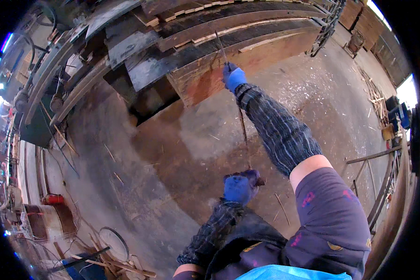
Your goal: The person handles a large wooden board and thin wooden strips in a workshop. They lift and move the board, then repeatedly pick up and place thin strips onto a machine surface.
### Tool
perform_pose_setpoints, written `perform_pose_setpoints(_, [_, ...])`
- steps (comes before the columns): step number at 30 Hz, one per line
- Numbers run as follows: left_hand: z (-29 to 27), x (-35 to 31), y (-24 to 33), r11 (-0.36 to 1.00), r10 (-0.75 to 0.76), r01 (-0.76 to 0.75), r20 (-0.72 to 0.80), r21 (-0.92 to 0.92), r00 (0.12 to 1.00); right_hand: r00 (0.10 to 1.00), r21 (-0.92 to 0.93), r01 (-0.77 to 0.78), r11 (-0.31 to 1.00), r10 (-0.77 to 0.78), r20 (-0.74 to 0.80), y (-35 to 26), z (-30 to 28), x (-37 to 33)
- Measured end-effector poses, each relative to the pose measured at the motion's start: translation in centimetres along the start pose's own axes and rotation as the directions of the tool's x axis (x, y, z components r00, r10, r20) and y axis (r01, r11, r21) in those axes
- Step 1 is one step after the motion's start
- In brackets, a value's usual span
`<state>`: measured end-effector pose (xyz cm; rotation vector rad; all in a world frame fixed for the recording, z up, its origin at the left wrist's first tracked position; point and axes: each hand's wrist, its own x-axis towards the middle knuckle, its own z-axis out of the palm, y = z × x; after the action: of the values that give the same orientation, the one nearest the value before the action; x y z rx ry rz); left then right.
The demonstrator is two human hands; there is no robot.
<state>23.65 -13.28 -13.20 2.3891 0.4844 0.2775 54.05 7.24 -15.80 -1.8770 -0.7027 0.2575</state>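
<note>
My right hand (233, 77), in a blue glove, reaches far forward and is closed round a long thin dark rod (243, 127). The rod's far tip extends past that hand, over the edge of the stacked boards (252, 53). My left hand (240, 187), also gloved in blue, is close to my body and closed round the rod's near end. A short dark crosswise handle (262, 181) sticks out of the left fist. Dark striped sleeves cover both forearms. Whether the tip touches the boards I cannot tell.
Grey metal plates (142, 65) jut out left of the boards. Machinery with hoses (56, 93) stands at the left. Wood scraps (375, 93) lie along the right, near a metal frame (373, 175). Splinters and pale chips (308, 86) litter the concrete floor (140, 200).
</note>
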Motion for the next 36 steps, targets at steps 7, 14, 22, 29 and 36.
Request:
perform_pose_setpoints(7, [2.7,-4.2,3.0,0.990,-0.028,0.013,0.104,0.141,0.994,0.988,0.173,-0.134,0.976,0.117,0.104,-1.3,-4.2,-5.6])
perform_pose_setpoints(14, [5.8,-14.4,1.4,0.996,0.091,-0.092,0.169,0.000,0.981,0.959,0.196,-0.275,0.941,0.255,0.123,-3.8,-7.9,-15.9])
perform_pose_setpoints(22, [-1.5,-28.2,2.3,0.989,0.147,-0.147,0.032,-0.002,0.989,0.952,0.390,-0.300,0.871,0.300,0.063,-4.9,-9.4,-29.0])
perform_pose_setpoints(29, [-13.2,-29.4,-0.1,0.985,0.098,-0.096,-0.005,0.141,0.995,0.890,0.753,-0.455,0.476,0.255,0.377,-10.8,-11.0,-31.8])
perform_pose_setpoints(36, [-13.9,-21.7,-0.1,0.865,-0.235,0.168,-0.085,-0.473,0.968,0.768,0.804,-0.555,0.212,0.503,0.397,-1.9,-17.3,-30.4])
